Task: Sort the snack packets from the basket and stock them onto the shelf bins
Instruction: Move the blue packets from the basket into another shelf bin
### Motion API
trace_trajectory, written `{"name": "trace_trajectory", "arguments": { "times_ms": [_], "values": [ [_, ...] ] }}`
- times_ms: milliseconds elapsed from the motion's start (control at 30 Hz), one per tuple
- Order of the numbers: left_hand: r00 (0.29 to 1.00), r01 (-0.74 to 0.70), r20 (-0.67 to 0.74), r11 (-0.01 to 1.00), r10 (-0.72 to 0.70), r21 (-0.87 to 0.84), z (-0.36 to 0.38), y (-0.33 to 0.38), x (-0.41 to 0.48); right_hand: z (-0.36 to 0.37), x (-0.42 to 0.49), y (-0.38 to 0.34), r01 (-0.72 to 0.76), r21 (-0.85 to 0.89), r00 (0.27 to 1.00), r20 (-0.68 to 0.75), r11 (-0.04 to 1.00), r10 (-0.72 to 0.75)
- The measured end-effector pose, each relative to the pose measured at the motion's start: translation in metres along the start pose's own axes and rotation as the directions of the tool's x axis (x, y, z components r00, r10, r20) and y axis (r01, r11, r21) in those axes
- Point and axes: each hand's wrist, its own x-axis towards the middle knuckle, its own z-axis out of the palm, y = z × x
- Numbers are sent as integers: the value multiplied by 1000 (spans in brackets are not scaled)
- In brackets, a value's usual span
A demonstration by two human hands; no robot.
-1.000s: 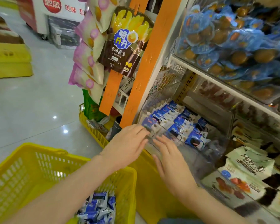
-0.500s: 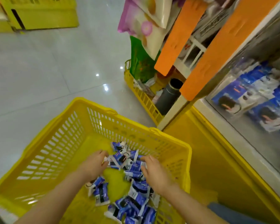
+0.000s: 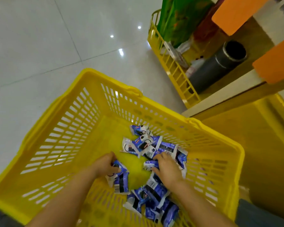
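Note:
A yellow plastic basket (image 3: 69, 128) stands on the floor below me. Several small blue-and-white snack packets (image 3: 143, 145) lie in a heap on its bottom, toward the right side. Both my hands are down inside it. My left hand (image 3: 105, 164) is closed around a few blue-and-white packets (image 3: 120, 177) at the heap's left edge. My right hand (image 3: 166, 169) presses down on the pile, its fingers curled over a packet (image 3: 149, 164). The shelf bins are out of view.
The yellow base of the shelf unit (image 3: 252, 145) rises right of the basket. A low yellow wire rack (image 3: 170, 63) at the upper right holds a dark grey tube (image 3: 220, 64) and a green bag (image 3: 179, 18). Orange strips (image 3: 236, 12) hang above. Glossy white floor tiles (image 3: 39, 46) lie to the left.
My view dropped from the shelf bin to the basket. Both hands left the bin, reached into the basket and closed on packets. The left hand has gathered a few.

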Motion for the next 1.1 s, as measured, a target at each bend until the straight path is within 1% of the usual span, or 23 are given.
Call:
{"name": "trace_trajectory", "arguments": {
  "times_ms": [67,133,200,267,333,400,467,533,600,633,700,733,800,833,867,933,1033,1067,1100],
  "values": [
    [998,14,63,998,-18,58,6,2,2,0,3,0,39,-51,999,39,998,-37],
    [992,22,116,986,-42,166,9,6,0,-1,4,-1,43,-69,998,54,997,-39],
    [987,16,151,968,-55,250,8,10,-4,-3,3,-3,34,-67,999,25,997,-32],
    [989,21,134,971,-55,238,6,13,-9,-7,0,-7,14,-33,1000,-23,999,-15],
    [996,22,80,991,-32,133,0,19,-17,-13,-6,-11,-12,72,997,-79,997,18],
    [1000,6,21,1000,-6,-16,-5,30,-26,-23,-15,-16,-24,191,990,-129,981,50],
    [999,-16,-38,983,9,-184,-6,44,-38,-35,-25,-21,-24,304,981,-177,952,81],
    [996,-46,-87,945,18,-323,-3,57,-48,-49,-35,-27,-38,417,969,-207,908,136],
    [989,-79,-149,887,11,-456,1,70,-58,-62,-44,-33,-56,527,952,-227,848,204],
    [985,-99,-175,827,1,-553,2,76,-63,-69,-49,-36,-58,587,948,-222,807,230],
    [984,-97,-171,657,-50,-748,5,90,-74,-82,-62,-44,-30,735,945,-198,677,258],
    [983,-96,-169,575,-75,-813,6,98,-82,-86,-68,-46,-11,801,947,-185,599,264],
    [985,-91,-144,427,-93,-900,8,112,-97,-97,-83,-50,7,867,948,-164,498,272],
    [990,-90,-124,378,-66,-921,9,117,-104,-102,-91,-53,13,882,945,-165,470,283],
    [994,-99,-110,352,-11,-931,11,123,-111,-107,-98,-54,29,893,937,-181,449,299],
    [988,-131,-96,334,119,-934,12,135,-128,-118,-114,-55,75,901,911,-237,428,338],
    [945,-205,-112,292,307,-934,10,157,-159,-135,-140,-51,152,909,895,-293,389,336],
    [931,-244,-139,290,338,-925,9,165,-169,-142,-149,-51,178,919,897,-299,353,326],
    [919,-291,-182,290,349,-912,8,173,-177,-149,-158,-49,197,935,902,-291,296,319]
  ]
}}
